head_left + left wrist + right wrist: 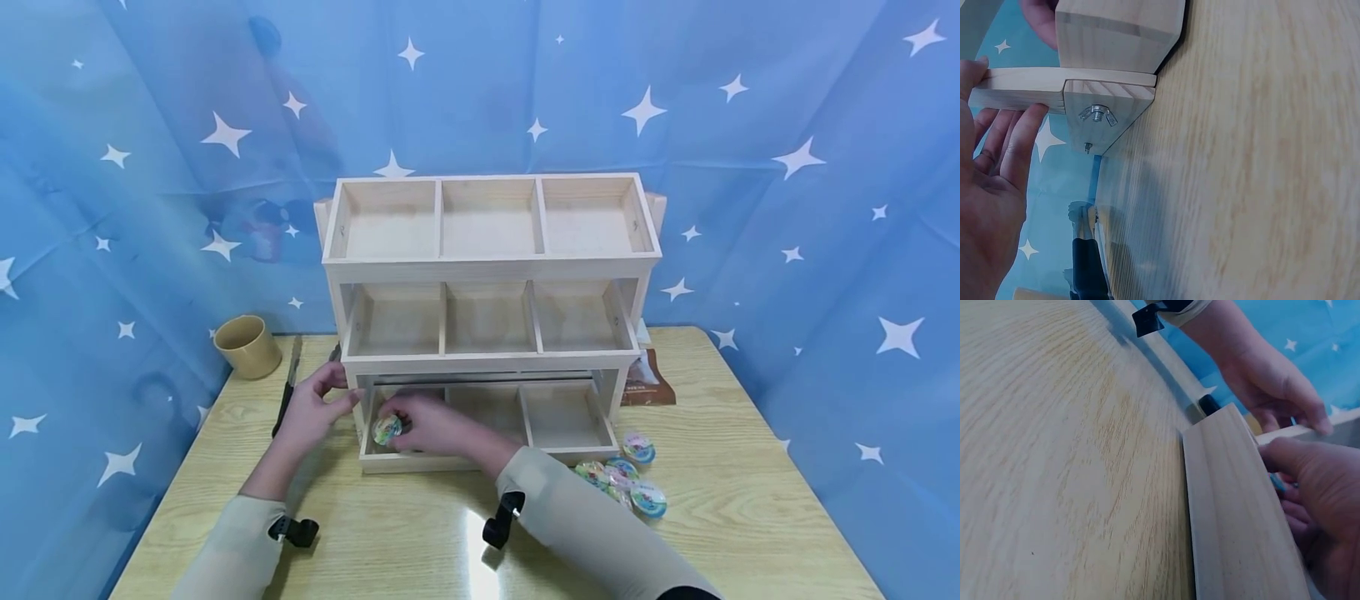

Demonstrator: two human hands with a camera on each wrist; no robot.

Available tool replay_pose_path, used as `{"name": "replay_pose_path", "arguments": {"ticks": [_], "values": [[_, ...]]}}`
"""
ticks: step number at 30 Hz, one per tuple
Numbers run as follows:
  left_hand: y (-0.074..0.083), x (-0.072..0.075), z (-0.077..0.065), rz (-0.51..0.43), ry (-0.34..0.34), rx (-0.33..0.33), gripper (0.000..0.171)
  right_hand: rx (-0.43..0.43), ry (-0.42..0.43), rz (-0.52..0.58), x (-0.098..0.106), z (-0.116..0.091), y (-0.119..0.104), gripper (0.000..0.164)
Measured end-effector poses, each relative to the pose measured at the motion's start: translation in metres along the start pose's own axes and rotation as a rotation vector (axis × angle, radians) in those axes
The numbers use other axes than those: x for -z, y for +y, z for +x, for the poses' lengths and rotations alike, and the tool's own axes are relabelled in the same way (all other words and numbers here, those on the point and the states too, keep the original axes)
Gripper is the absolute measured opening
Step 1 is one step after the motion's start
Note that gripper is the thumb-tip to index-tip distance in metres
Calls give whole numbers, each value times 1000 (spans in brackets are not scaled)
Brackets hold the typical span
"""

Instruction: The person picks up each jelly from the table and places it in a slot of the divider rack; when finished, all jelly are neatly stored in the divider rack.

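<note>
A light wooden rack (491, 271) stands on the table with three tiers, each divided into three compartments. My left hand (311, 410) holds its left upright (1016, 84), thumb on one side and fingers on the other. Inside the bottom tier's left compartment, my right hand (431, 427) pinches a small round jelly cup (387, 429) with a colourful printed lid. In the right wrist view the tier's front board (1229, 506) covers part of that hand, and only a sliver of the cup shows. More jelly cups (648, 498) lie in a loose group right of the rack.
A tan mug (247, 346) stands at the back left. Beside it lies a black-handled tool (285, 400), close to my left forearm. A brown packet (649, 383) lies behind the rack's right side. Blue curtains (795, 275) with white stars surround the table (405, 533).
</note>
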State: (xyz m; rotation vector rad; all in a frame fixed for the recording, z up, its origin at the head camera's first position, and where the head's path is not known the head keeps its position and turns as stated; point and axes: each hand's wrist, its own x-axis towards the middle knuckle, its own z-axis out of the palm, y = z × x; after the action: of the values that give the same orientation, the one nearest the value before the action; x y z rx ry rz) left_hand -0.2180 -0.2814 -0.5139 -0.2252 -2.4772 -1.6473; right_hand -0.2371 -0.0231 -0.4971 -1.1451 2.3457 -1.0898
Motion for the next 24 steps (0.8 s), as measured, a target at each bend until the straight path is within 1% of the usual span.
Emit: {"name": "replay_pose_path", "arguments": {"ticks": [3,8,13,15,19,22,24], "values": [[0,0,0,-3,1,2,39,1,-10,-56,-1,3,0,40],[1,0,-1,2,1,7,38,-35,-33,-104,-1,6,0,37],[3,0,-1,27,3,7,38,-64,-39,-134,0,7,-1,39],[3,0,-1,30,5,9,39,-69,-40,-144,1,6,-1,39],[4,0,-1,27,5,17,40,-53,-36,-194,0,6,-1,37],[4,0,-2,26,4,17,39,-46,-32,-204,-1,6,-1,38],[4,-1,-2,22,4,15,39,-57,-26,-178,-1,5,-1,39]]}}
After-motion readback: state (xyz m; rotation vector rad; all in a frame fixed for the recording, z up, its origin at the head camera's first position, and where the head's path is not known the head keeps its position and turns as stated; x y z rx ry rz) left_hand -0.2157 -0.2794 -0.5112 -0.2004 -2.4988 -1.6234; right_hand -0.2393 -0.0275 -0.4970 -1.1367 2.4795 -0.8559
